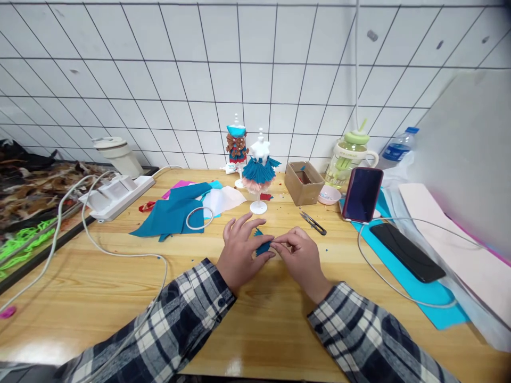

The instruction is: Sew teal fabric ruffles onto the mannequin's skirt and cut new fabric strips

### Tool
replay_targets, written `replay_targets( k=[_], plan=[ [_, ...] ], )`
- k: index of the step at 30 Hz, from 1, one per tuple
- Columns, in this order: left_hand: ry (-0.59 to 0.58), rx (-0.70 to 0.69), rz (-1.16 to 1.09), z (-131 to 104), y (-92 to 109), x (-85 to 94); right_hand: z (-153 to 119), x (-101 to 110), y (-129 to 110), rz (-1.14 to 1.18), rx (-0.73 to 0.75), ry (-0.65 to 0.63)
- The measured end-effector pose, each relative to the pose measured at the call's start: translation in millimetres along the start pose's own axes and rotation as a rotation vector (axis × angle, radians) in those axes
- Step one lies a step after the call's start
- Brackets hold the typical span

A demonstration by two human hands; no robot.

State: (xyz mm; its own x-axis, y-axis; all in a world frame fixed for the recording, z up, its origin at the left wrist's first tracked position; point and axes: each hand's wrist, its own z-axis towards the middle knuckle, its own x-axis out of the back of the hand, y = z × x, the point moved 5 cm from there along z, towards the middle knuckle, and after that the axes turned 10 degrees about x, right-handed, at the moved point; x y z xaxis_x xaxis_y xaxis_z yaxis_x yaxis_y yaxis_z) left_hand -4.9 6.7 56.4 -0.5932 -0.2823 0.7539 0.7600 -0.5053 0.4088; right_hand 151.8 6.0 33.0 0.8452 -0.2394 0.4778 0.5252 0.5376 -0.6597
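A small pleated piece of teal fabric (262, 247) is pinched between the thumb and index finger of my left hand (242, 252), whose other fingers are spread. My right hand (299, 259) has its fingertips closed at the right end of the same piece. Just beyond my hands stands a small white mannequin (260, 151) in a teal pleated skirt (257, 171) over pink ruffles. Behind it on the left is a second mannequin (237, 143) with a brown bow. Thread snips (313, 223) lie to the right, beyond my right hand.
Teal fabric (175, 213) and a white ring (200, 209) lie left. A power strip (120, 198) and cables are farther left. At right are a cardboard box (304, 183), bowl (329, 194), upright phone (362, 194), lying phone (407, 251), jug (346, 159) and bottle (399, 147).
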Motion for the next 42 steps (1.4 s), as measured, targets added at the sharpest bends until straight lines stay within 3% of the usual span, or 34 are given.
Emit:
replay_targets(
  k=[8, 17, 23, 27, 30, 33, 35, 37, 42],
  plan=[
    [0.061, -0.04, 0.05, 0.0, 2.0, 3.2, -2.4, -1.8, -4.2, 0.022, 0.015, 0.007],
    [-0.139, -0.028, -0.091, 3.5, -7.5, -10.9, -0.3, -0.9, -1.4, 0.002, -0.023, -0.055],
    [-0.151, -0.023, -0.216, 2.5, -12.6, -15.2, -1.4, -7.2, 1.4, 0.014, -0.042, -0.088],
    [-0.159, 0.003, -0.244, 3.4, -16.7, -15.7, 4.5, -5.6, 14.1, 0.136, -0.081, -0.189],
    [-0.177, 0.034, -0.282, 3.9, -20.0, -15.8, 12.7, 15.0, 42.8, 0.276, -0.149, -0.212],
    [-0.209, 0.102, -0.363, 3.4, -23.7, -18.2, 17.4, 50.7, 81.8, 0.106, -0.234, -0.033],
    [-0.245, 0.148, -0.427, 2.4, -25.2, -21.8, 16.4, 62.8, 98.4, -0.106, -0.268, -0.031],
    [-0.277, 0.173, -0.491, 1.5, -25.2, -25.6, 15.7, 60.0, 100.1, -0.24, -0.204, -0.111],
    [-0.287, 0.231, -0.572, 1.3, -26.7, -30.0, 13.3, 26.8, 72.9, -0.439, 0.018, -0.329]
  ],
)
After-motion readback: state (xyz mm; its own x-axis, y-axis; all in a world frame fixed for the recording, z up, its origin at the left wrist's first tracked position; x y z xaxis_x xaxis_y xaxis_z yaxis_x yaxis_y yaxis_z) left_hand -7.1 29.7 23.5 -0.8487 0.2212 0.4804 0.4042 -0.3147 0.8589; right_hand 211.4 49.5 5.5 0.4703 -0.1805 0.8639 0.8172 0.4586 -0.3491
